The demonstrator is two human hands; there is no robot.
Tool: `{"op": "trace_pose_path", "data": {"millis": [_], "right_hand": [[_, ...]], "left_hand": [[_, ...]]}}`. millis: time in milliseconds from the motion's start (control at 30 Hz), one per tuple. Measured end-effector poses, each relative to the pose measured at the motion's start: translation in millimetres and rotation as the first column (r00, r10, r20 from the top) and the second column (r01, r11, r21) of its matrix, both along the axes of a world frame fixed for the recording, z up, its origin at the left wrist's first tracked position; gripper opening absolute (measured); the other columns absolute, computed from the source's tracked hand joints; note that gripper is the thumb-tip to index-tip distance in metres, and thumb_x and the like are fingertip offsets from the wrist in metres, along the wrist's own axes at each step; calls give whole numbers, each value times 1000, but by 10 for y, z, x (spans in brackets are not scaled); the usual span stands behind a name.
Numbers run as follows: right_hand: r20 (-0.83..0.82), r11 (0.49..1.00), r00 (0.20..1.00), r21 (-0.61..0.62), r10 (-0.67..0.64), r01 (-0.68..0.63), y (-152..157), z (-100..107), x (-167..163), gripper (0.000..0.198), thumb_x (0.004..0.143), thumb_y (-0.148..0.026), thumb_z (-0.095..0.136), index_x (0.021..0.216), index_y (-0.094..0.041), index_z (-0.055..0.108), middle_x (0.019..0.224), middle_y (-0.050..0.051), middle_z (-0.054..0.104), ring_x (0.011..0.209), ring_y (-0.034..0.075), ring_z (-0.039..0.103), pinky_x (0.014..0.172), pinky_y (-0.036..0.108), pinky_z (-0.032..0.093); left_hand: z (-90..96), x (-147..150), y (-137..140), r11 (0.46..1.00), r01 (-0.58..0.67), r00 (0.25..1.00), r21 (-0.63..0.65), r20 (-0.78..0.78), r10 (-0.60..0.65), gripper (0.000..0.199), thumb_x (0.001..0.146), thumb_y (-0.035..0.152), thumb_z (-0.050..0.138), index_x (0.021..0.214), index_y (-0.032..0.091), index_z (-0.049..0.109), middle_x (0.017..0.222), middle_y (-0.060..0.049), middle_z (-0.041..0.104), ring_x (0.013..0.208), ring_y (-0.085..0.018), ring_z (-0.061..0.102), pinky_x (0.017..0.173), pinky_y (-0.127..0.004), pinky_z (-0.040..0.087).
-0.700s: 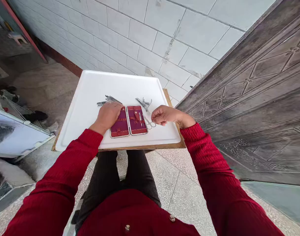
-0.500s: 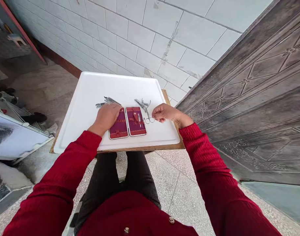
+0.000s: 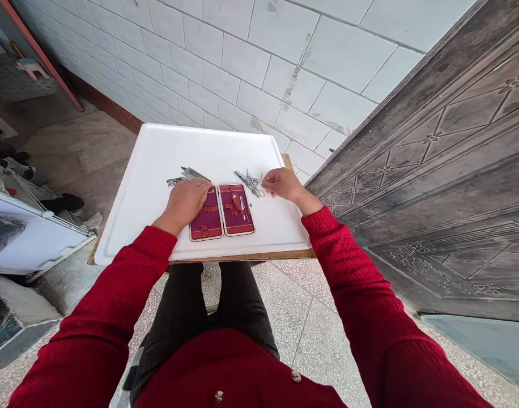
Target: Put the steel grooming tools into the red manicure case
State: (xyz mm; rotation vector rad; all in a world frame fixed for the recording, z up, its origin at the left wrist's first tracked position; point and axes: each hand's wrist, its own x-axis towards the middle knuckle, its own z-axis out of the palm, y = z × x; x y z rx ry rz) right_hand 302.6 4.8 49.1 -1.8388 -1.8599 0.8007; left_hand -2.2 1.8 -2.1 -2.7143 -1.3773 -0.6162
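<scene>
An open manicure case (image 3: 206, 229), red inside with elastic loops, lies on a white tray (image 3: 157, 147). My left hand (image 3: 187, 201) is closed over the upper left edge of the case, its fingers curled and partly hidden. Slim metal tools (image 3: 194, 171) lie just beyond that hand. In the right half of the case sit a small red leather piece (image 3: 236, 199) and a slim metal tool (image 3: 243, 208). Scissors (image 3: 259, 193) lie with metal nippers (image 3: 247, 179) beyond the case. Beside them my right hand (image 3: 281, 184) is pinched; what its fingertips hold, if anything, cannot be made out.
The tray rests on a brown board (image 3: 242, 256) that shows along its edge. A white tiled wall (image 3: 238, 68) stands behind it. On the right is a patterned metal door (image 3: 412, 170). A white cabinet (image 3: 25, 232) stands at the left.
My right hand has moved up and slightly left from the scissors' finger rings. The scissors' rings now lie farther from me, closer to the nippers. My left hand stays on the case.
</scene>
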Motion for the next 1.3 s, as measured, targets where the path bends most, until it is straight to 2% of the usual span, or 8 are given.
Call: {"op": "trace_pose_path", "data": {"millis": [133, 200, 367, 500, 733, 867, 1100, 1300], "right_hand": [[15, 991, 992, -57, 122, -121, -285, 97, -257, 17, 90, -17, 68, 73, -15, 69, 63, -1, 69, 48, 9, 58, 55, 22, 44], [132, 985, 978, -76, 162, -153, -357, 140, -417, 21, 92, -18, 66, 71, -16, 70, 63, 0, 69, 52, 11, 62, 60, 24, 47], [519, 984, 837, -70, 177, -165, -317, 152, -744, 23, 95, -24, 66, 76, -16, 76, 75, 9, 75, 82, 25, 74, 75, 32, 54], [642, 984, 747, -71, 171, -165, -250, 153, -882, 16, 95, -21, 66, 96, -14, 80, 89, 16, 79, 99, 32, 75, 82, 37, 58], [450, 940, 868, -336, 208, -52, -146, 284, -986, 9, 88, -7, 70, 87, -11, 78, 61, 4, 71, 75, 23, 76, 83, 33, 62], [400, 936, 906, -352, 135, 16, -94, 287, -1035, 7, 83, -4, 75, 82, -11, 75, 52, 2, 66, 62, 21, 72, 81, 37, 63], [526, 940, 837, -337, 151, 43, 10, 232, -1110, 12, 79, -3, 80, 75, -13, 74, 42, 0, 58, 58, 22, 69, 74, 37, 63], [325, 924, 945, -353, -26, 147, -61, 210, -1054, 19, 81, -4, 80, 68, -13, 69, 45, 0, 61, 44, 12, 59, 55, 25, 57]], "left_hand": [[7, 11, -4, 1000, -3, 1000, -9, -10, 3, 42, 104, 20, 38, 125, 14, 73, 133, -15, 75, 124, -32, 69, 101, -49, 54], [16, 16, -8, 1000, -4, 1000, -14, -12, 4, 42, 104, 20, 38, 125, 13, 73, 133, -16, 74, 123, -32, 69, 101, -49, 54], [40, 32, -27, 999, -5, 1000, -33, -9, 5, 45, 104, 19, 35, 125, 9, 74, 131, -19, 75, 124, -35, 69, 100, -51, 54], [58, 49, -51, 999, -6, 1000, -45, 1, 7, 44, 104, 18, 37, 125, 7, 74, 131, -19, 74, 125, -36, 68, 103, -52, 53], [92, 62, -73, 998, 12, 1000, -55, -25, -13, 40, 104, 16, 40, 124, 6, 73, 131, -21, 73, 125, -34, 68, 104, -49, 52], [78, 71, -69, 998, 25, 1000, -55, 2, -25, 40, 102, 13, 39, 121, 5, 73, 129, -22, 74, 123, -36, 68, 103, -51, 51], [-13, 79, -38, 997, 63, 995, -35, 81, -60, 40, 99, 12, 38, 116, 7, 74, 122, -23, 75, 117, -36, 68, 99, -54, 51], [-29, 93, -35, 996, 65, 994, -57, 90, -60, 39, 99, 11, 36, 114, 9, 73, 122, -24, 74, 116, -36, 66, 99, -55, 50]]}}
